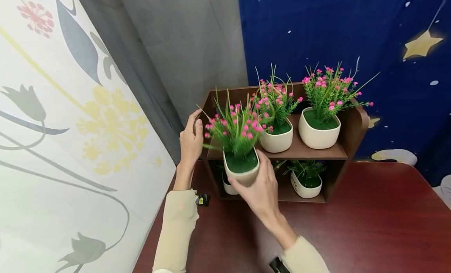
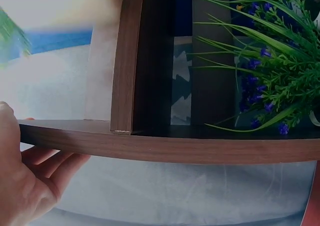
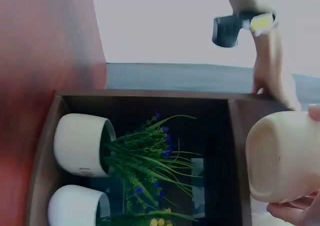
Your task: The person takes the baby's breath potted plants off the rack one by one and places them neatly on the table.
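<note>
My right hand [image 1: 262, 188] grips a white pot [image 1: 242, 176] of artificial grass and pink flowers, tilted and held up before the left part of the upper shelf. In the right wrist view the pot's underside [image 3: 264, 158] shows, off the shelf board. My left hand [image 1: 191, 143] holds the left side panel of the brown wooden shelf [image 1: 356, 136]. The left wrist view has the fingers [image 2: 70, 171] on one side of that panel and the thumb on the other. Two more pink-flowered plants, a middle one [image 1: 276, 141] and a right one [image 1: 318, 132], stand on the upper board.
Below, the lower shelf holds white pots on the left [image 1: 230, 188] and right [image 1: 305, 188], with blue-purple flowers [image 3: 167, 136]. The shelf stands on a red-brown table [image 1: 387, 218]. A flower-printed white panel [image 1: 88, 167] rises at left; grey and blue curtains [image 1: 317, 26] hang behind.
</note>
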Motion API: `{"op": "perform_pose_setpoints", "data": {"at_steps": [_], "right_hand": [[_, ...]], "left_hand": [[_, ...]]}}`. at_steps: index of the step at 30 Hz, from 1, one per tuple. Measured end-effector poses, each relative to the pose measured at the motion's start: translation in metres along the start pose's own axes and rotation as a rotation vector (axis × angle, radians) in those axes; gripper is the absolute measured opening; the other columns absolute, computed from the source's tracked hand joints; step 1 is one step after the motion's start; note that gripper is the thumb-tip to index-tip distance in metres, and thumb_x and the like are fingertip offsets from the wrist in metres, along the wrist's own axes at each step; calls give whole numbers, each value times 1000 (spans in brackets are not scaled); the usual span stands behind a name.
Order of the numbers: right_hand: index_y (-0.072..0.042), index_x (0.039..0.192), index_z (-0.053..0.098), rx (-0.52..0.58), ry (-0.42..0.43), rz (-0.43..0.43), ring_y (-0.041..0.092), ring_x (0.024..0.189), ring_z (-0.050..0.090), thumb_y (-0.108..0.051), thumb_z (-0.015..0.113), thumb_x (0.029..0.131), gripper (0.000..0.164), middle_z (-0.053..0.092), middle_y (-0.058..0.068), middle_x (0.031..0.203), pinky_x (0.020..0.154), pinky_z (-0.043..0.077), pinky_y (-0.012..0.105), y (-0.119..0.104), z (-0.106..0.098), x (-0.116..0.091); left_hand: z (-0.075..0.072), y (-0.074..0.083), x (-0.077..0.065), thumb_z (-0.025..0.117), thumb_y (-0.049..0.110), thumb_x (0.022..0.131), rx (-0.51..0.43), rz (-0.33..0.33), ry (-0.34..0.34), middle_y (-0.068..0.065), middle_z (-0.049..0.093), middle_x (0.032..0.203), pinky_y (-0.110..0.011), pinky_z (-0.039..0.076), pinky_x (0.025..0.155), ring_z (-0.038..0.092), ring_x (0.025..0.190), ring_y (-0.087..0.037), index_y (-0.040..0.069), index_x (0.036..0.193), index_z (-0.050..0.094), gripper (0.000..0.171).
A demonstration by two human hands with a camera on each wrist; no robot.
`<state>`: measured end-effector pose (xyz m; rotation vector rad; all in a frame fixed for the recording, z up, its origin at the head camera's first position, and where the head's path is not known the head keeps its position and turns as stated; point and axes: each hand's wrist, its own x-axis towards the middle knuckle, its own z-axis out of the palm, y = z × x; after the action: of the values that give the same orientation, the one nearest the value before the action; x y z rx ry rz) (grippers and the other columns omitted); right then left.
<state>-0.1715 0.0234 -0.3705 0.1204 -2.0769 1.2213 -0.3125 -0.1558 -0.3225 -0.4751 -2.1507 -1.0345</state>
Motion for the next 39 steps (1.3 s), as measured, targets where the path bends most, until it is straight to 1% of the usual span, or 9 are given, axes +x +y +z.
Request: {"op": "perform_pose_setpoints", "data": {"at_steps": [3,6,12,15,20,27,33,35,39], "right_hand": [[-5,136,41,7,-28,-32,20,112,50,-42,85,60,95,50,7,128,84,44,43,0,-23,-25],[-9,137,41,-11,-59,-14,18,112,51,-43,86,59,96,50,3,130,84,44,40,-1,-41,-45],[-11,135,44,-71,-53,-4,18,106,54,-37,89,52,98,53,1,125,85,37,22,5,-69,-76],[-7,131,46,-137,-59,15,21,97,57,-34,91,46,100,56,6,117,79,41,26,17,-85,-92],[-2,125,44,-273,-77,102,28,84,57,-29,92,36,105,60,15,104,66,44,41,50,-114,-115],[3,124,42,-352,-42,277,36,81,56,-17,91,34,105,58,28,97,65,33,16,112,-151,-142],[2,126,39,-404,10,496,38,86,51,-13,89,41,99,52,32,100,64,31,25,158,-180,-152],[4,127,37,-394,39,526,41,89,48,-9,86,44,96,49,33,102,67,30,29,171,-188,-151],[7,127,35,-366,115,521,44,94,44,-4,81,47,93,45,33,106,74,26,21,195,-201,-148]], "left_hand": [[-1,-1,1,34,35,102,-5,12,18,-1,38,51,-33,24,39,28,37,-18,23,134,50,38],[-3,-2,1,34,35,102,-6,12,25,-1,37,50,-34,23,40,28,37,-18,23,134,50,38],[-5,-4,0,35,34,101,-10,13,40,-2,35,50,-34,24,42,28,39,-18,24,134,51,38],[-5,-5,-1,36,33,101,-14,12,46,-2,35,49,-34,25,42,28,40,-18,23,134,51,37],[-7,-5,-1,35,34,101,-6,7,48,-3,34,49,-34,25,42,28,40,-18,24,134,51,38],[-7,-3,-1,35,33,102,-2,8,53,-3,35,49,-33,24,41,28,39,-19,23,134,51,38],[-2,-3,-2,35,32,102,-5,9,44,-2,35,49,-33,25,41,28,39,-17,25,134,51,37],[0,-3,-3,36,32,102,-7,9,46,-2,35,49,-32,24,40,27,39,-17,25,134,51,36],[4,-1,-1,36,31,102,-17,12,42,-2,35,49,-32,24,40,27,39,-16,26,134,51,36]]}}
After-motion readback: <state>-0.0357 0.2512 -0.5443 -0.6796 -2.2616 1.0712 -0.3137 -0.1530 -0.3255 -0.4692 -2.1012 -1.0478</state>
